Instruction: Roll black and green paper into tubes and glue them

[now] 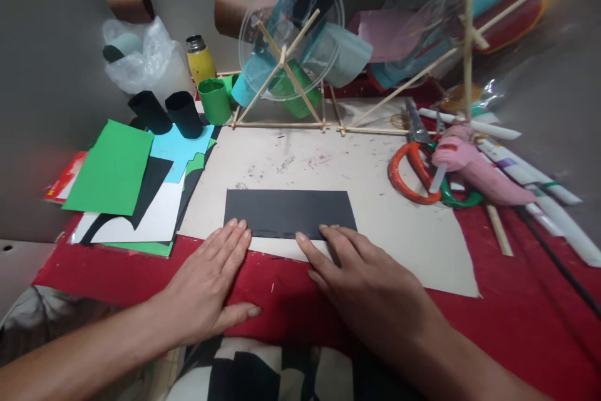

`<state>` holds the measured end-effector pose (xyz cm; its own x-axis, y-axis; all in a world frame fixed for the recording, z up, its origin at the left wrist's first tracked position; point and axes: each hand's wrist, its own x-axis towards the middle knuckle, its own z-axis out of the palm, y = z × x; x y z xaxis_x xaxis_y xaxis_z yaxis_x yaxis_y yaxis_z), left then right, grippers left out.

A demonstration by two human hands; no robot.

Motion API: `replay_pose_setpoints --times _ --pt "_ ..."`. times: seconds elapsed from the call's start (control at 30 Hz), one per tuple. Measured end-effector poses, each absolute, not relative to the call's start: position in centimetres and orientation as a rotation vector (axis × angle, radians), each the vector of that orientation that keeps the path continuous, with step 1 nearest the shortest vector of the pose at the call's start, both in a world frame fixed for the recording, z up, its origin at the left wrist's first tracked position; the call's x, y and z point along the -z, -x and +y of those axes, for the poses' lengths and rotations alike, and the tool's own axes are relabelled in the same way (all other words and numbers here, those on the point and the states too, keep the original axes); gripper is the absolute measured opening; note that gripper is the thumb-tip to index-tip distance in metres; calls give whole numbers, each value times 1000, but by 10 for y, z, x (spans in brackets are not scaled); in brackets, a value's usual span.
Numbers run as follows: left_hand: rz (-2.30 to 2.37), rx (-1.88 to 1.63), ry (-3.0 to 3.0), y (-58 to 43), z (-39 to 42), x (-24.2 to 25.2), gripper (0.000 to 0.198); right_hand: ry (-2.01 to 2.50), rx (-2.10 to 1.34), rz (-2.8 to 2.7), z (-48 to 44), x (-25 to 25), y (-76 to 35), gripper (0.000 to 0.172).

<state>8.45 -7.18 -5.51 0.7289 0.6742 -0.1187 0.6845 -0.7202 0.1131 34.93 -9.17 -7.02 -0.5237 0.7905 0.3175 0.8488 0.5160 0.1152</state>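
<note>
Your left hand (213, 279): flattened, thumb apart, tips on black paper (286, 210), frame centre | your right hand (370, 273): fingers apart, touching its lower edge | scissors (419, 164): frame right

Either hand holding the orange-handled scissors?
No, the left hand and right hand touch the black paper, while the orange-handled scissors lie by the pink glue gun.

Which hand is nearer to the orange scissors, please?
The right hand. It is on the near edge of the black paper, left of the scissors. The left hand is farther left, on the paper's near-left corner.
</note>
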Motion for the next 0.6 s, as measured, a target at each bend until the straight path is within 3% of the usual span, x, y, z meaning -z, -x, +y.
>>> replay_pose_setpoints --times 0.37,0.6 --pt "1194 120 -2786 -76 -75 55 92 1417 486 -2508 -102 87 -372 45" --pt "1183 124 -2832 -77 -76 54 89 1468 521 -2476 -109 87 -380 42"
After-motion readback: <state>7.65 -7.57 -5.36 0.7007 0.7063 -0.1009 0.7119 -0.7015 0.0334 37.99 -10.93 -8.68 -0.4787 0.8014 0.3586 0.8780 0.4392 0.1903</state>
